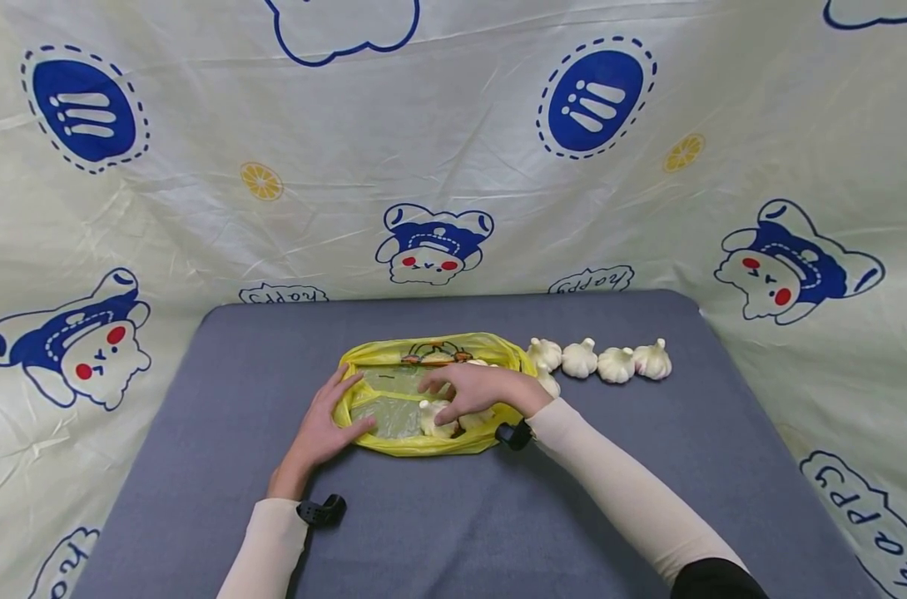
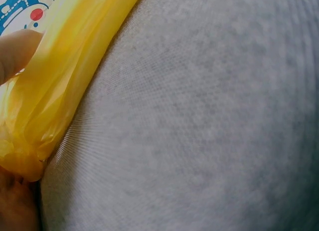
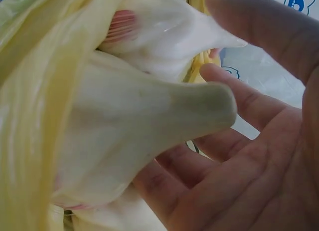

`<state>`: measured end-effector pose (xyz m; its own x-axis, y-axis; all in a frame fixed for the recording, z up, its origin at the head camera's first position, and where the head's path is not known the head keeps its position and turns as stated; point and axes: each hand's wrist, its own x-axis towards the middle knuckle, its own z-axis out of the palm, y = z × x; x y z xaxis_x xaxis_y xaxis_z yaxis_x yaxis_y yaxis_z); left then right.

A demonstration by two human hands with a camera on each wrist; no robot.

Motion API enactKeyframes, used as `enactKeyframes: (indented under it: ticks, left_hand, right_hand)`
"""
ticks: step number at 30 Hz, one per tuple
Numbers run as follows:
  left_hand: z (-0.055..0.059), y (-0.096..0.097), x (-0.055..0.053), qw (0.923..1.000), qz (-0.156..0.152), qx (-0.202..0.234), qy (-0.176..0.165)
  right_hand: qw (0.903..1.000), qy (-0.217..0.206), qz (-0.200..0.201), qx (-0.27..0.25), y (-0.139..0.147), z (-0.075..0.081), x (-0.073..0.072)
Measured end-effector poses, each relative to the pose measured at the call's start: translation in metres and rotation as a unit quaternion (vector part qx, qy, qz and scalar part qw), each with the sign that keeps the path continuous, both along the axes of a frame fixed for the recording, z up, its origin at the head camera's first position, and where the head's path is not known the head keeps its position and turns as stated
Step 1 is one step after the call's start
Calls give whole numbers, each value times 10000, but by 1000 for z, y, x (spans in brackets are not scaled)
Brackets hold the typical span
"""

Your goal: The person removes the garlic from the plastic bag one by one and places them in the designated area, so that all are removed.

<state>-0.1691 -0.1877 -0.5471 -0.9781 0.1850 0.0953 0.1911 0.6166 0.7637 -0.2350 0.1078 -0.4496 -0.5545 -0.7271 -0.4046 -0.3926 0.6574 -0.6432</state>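
A yellow plastic bag (image 1: 423, 450) lies on the table with its mouth spread wide, its rim rolled outward. My left hand (image 1: 324, 423) rests on the bag's left end, thumb and fingers spread over the rim. In the left wrist view the thumb (image 2: 17, 54) lies across the yellow plastic. My right hand (image 1: 483, 389) is inside the mouth with fingers spread, its thumb by a garlic bulb (image 1: 436, 418). The right wrist view shows this garlic bulb (image 3: 169, 36) near the thumb and a closer garlic bulb (image 3: 134, 126) in front of the loose fingers.
Several garlic bulbs (image 1: 616, 364) stand in a row right of the bag, some against its right end. A grey-blue cloth covers the table (image 1: 438, 524). Behind it hangs a white printed sheet (image 1: 453, 150).
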Motion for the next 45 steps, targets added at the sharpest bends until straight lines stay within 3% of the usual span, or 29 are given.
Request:
enactKeyframes:
  ticks: [9, 20, 45]
  left_hand:
    - [-2, 0, -1, 9999, 33, 129, 92]
    - [-1, 0, 0, 9999, 30, 154, -51]
    - [-2, 0, -1, 9999, -1, 108, 36]
  right_hand:
    - [9999, 18, 135, -43, -2, 0, 0]
    - [9999, -86, 16, -81, -2, 2, 1]
    - [9995, -69, -33, -323, 1, 1, -4]
